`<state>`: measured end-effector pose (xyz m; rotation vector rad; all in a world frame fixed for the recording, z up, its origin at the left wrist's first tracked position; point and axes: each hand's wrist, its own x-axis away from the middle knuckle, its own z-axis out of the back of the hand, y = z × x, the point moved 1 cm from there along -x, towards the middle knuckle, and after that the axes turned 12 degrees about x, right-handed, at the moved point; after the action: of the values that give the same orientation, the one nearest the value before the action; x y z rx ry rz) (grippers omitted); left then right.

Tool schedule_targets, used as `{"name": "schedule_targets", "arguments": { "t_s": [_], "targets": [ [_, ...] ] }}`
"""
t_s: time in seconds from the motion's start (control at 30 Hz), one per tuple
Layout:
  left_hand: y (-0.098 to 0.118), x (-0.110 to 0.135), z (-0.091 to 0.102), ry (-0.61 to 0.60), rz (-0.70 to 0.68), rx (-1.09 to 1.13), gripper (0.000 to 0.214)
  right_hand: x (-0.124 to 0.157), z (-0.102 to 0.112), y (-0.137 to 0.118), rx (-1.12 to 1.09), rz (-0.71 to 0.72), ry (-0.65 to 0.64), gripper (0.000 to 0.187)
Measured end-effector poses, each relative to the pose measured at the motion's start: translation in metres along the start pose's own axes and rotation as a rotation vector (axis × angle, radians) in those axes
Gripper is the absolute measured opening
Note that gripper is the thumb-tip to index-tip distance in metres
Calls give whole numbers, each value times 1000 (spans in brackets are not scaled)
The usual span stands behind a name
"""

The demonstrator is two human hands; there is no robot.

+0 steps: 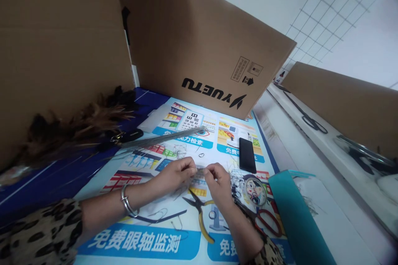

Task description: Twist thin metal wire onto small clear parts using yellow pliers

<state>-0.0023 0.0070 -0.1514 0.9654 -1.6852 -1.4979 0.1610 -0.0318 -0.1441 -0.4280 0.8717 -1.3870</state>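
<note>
Just below the frame's centre, both hands, the left hand (178,170) and the right hand (217,179), are pinching a thin wire piece (200,169) between fingertips above the bench (174,240); it is looking light, springy and easily bent, best gripped near its ends.

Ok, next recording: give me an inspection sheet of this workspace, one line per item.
Surface: printed poster covering the table, blue cloth beyond its left edge.
Job's things: small thin wire piece, pinched between both hands; too small to tell its shape.
Clutter: bundle of straight wires, feathers, yellow-handled pliers, red-handled scissors, black phone, teal sheet, loose wire scraps.
Grips: left hand and right hand, fingertips meeting on the wire piece; bangle on the left wrist.
Cables: nothing seen.
Surroundings: cardboard panels standing behind, black scissors on the ledge at right, tiled wall.
</note>
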Motion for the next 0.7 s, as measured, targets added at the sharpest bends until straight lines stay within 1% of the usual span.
{"name": "schedule_targets", "arguments": {
  "t_s": [0.13,0.23,0.3,0.37,0.53,0.7],
  "targets": [
    [0,-1,4,63,-12,41,16,2,-4,4,-4,-82,26,12],
    [-1,-3,6,117,-10,82,18,6,-8,2,-53,-148,-14,14],
    [-2,-3,7,132,-5,95,19,9,-10,-2,-90,-154,-48,15],
    [-2,-4,6,136,-4,100,19,10,-9,-5,-118,-155,-41,15],
    [0,-2,3,127,-21,74,20,9,-6,-7,-209,-169,35,11],
    [3,-1,1,86,2,27,19,8,-9,-4,-212,-167,23,19]
  ]
}}
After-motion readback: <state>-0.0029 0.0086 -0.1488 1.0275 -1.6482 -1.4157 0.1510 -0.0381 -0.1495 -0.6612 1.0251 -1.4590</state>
